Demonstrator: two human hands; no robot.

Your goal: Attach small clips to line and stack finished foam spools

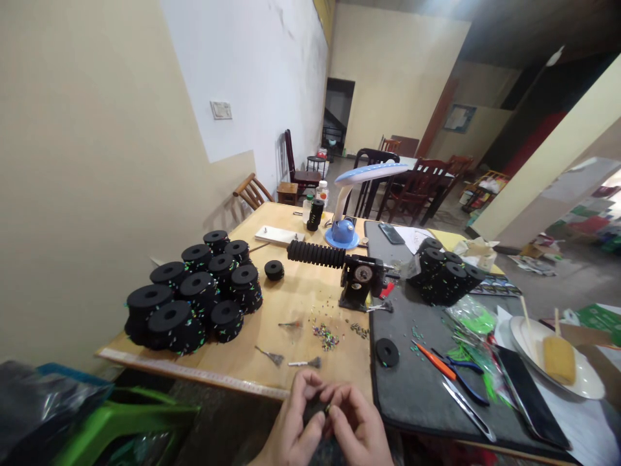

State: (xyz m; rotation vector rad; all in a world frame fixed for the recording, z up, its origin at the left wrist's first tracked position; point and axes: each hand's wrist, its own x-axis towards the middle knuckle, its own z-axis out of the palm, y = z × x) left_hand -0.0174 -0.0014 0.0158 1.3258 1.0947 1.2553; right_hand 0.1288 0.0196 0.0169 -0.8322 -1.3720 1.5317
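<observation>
A long room [398, 77] is seen beyond a wooden desk [310, 343], on which stacked black foam spools [194, 291] are massed toward the left end. Just past the desk's near edge, a small dark piece [316, 411], largely hidden by fingers and hard to make out, is pinched in the pressed-together grip of the left hand [291, 424] and right hand [356, 424].

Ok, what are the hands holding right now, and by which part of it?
A small dark object, too hidden to identify, is pinched by its sides between the fingers of the left hand and right hand.
</observation>
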